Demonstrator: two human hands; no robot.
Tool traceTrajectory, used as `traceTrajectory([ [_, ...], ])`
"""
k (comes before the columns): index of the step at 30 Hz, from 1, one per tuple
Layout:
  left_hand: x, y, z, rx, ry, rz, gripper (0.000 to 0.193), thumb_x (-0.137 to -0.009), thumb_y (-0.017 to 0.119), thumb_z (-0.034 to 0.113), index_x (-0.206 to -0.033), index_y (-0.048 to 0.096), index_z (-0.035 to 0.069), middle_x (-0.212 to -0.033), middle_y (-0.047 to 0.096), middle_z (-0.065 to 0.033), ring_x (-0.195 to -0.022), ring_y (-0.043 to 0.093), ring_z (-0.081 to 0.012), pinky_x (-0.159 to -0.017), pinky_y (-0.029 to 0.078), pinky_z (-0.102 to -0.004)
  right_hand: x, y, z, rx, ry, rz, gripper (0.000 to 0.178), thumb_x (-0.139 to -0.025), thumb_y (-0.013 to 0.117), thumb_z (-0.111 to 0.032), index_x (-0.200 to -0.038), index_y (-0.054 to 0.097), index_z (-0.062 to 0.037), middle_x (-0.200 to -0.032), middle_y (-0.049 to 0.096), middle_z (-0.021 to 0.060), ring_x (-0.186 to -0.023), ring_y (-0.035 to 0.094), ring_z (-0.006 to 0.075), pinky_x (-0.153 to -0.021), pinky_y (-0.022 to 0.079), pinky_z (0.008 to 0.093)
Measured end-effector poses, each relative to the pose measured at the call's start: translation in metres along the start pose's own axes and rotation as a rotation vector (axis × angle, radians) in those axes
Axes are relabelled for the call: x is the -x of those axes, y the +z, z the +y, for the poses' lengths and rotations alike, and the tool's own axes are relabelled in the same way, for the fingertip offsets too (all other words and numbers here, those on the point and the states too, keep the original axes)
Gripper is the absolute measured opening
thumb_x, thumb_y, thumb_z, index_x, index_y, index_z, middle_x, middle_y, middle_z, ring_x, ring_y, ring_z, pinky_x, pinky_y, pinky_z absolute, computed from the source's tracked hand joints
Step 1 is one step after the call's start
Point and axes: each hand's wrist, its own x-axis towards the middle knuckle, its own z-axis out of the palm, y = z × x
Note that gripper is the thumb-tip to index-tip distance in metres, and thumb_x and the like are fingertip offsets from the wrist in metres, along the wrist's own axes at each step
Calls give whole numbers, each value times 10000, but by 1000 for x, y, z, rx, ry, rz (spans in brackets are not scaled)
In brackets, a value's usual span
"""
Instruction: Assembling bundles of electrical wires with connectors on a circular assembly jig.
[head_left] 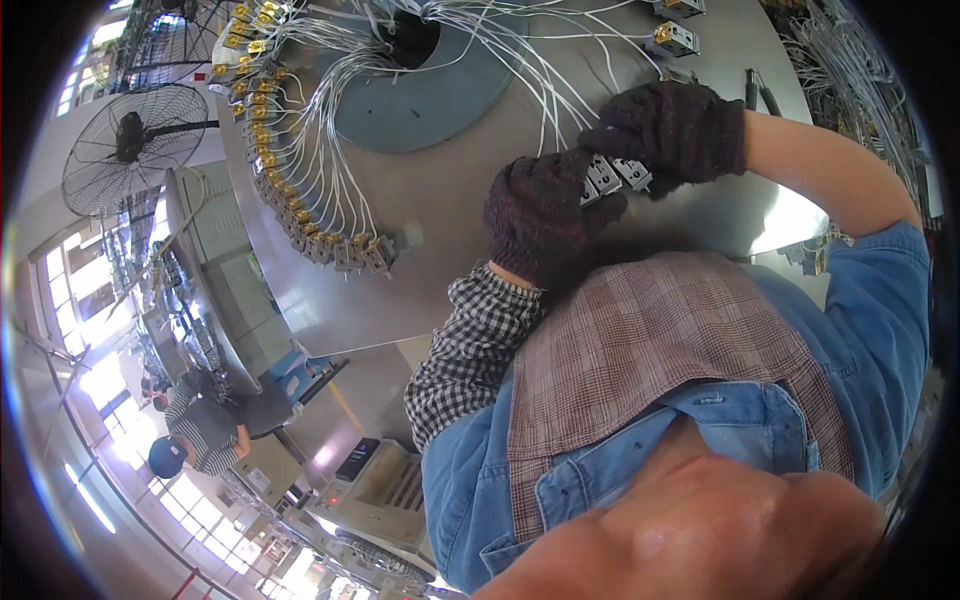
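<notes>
Dark knitted work gloves cover both hands, which meet over the metal table (430,260). My left hand (540,212) is closed around a few small silver metal blocks (603,178), whose ends show between the two gloves. Curled over the same blocks from the right is my right hand (668,135). White wires (540,85) run from the middle of the table toward the hands. The gloves hide most of the blocks and the fingertips.
A grey disc (430,115) with a dark hub lies beyond my hands. Several wired brass-and-silver blocks (285,200) form a curved row at left. More blocks (675,40) and a dark-handled tool (760,92) lie at far right. A fan (130,140) stands left; a co-worker (200,440) is behind.
</notes>
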Motion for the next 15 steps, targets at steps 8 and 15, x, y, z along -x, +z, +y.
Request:
traceTrajectory([
  [8, 6, 5, -4, -55, 36, 54, 573, -757, 732, 496, -1155, 656, 91, -948, 678, -122, -834, 643, -325, -771, 502, -461, -2, -9, 3, -169, 147, -162, 1058, -639, 792, -554, -1481, 362, -78, -1244, 563, 126, -1074, 605, 280, -905, 515, 403],
  [15, 7, 4, -1, -103, 78, 65, 586, -749, 741, 499, -1155, 653, 86, -910, 672, -117, -794, 637, -312, -753, 507, -456, 0, 1, -10, -106, 140, 9, 994, -646, 751, -618, -1412, 452, -59, -1172, 612, 119, -1053, 615, 284, -868, 519, 410],
])
